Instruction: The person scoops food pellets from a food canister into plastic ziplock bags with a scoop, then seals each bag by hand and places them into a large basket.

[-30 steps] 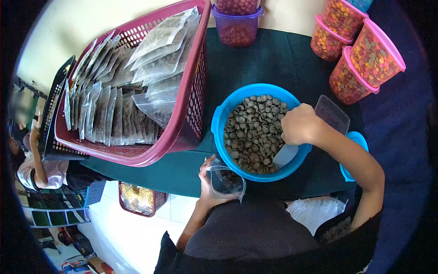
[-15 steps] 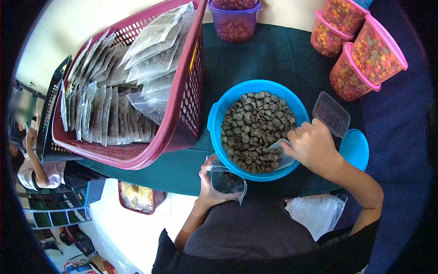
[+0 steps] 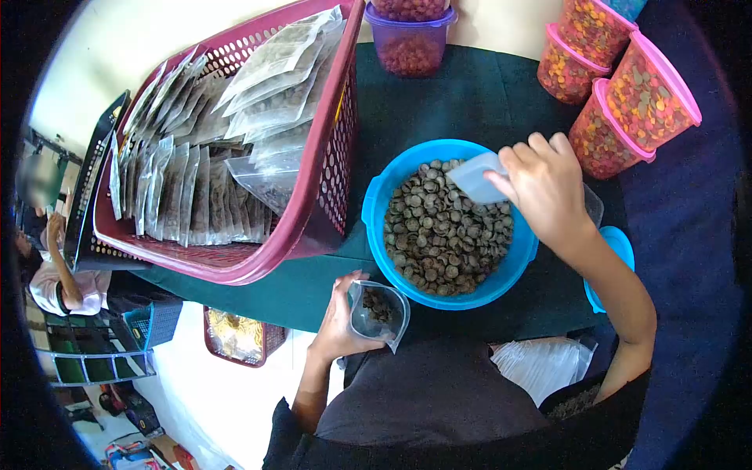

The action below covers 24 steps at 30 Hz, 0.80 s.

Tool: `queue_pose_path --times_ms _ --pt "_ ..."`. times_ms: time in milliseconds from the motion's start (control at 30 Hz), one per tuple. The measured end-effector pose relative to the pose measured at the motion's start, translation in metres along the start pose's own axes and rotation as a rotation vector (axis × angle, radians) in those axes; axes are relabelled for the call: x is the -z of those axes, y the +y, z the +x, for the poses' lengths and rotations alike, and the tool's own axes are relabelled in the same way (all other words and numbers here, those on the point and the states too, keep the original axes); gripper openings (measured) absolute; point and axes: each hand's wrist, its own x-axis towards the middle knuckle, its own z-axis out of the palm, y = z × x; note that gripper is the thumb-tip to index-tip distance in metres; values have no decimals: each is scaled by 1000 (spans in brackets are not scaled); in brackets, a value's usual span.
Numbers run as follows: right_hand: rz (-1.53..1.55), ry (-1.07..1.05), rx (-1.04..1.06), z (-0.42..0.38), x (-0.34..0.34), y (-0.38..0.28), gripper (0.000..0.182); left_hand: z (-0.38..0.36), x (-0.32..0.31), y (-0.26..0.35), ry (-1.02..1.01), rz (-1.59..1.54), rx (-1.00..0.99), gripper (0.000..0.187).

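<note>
My left hand (image 3: 337,325) grips a clear plastic pouch (image 3: 397,325) by its sides, its mouth spread open toward me. Several dark pieces (image 3: 378,304) lie inside it. My right hand (image 3: 546,188) is closed on a translucent plastic scoop (image 3: 471,178), tilted over the far right part of a blue basin (image 3: 373,235). Whether the scoop carries anything cannot be told. Dark brown-grey round discs (image 3: 446,235) fill much of the basin. The pouch is close to the basin's near left rim.
A maroon basket (image 3: 258,265) with rows of filled pouches (image 3: 184,192) stands left. Pink-lidded tubs (image 3: 654,98) and a purple tub (image 3: 407,47) stand at the back. A blue lid (image 3: 617,258) lies right. Flat clear bags (image 3: 540,364) sit near my body. Another person (image 3: 74,286) is far left.
My right hand has lifted the scoop from the near right of the discs toward the basin's far right. My left hand and the pouch have shifted slightly left.
</note>
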Motion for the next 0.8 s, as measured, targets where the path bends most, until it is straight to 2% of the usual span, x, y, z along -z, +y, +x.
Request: queue_pose_path --times_ms 167,300,367,433,567,800 --pt "-55 79 19 11 -29 2 20 8 0 13 25 12 -130 110" --pt "-1 144 60 6 -42 -7 19 6 -13 12 76 15 -97 116" --pt "3 118 75 -5 -40 -17 17 0 -24 4 145 -124 -28 128" --pt "17 148 78 -14 -34 -23 16 -2 -33 -1 185 -135 -85 132" --pt "139 107 131 -28 -22 -37 3 2 -34 11 252 -99 -173 140" --pt "150 88 97 -16 -6 -27 16 11 -33 24 313 -116 -308 137"
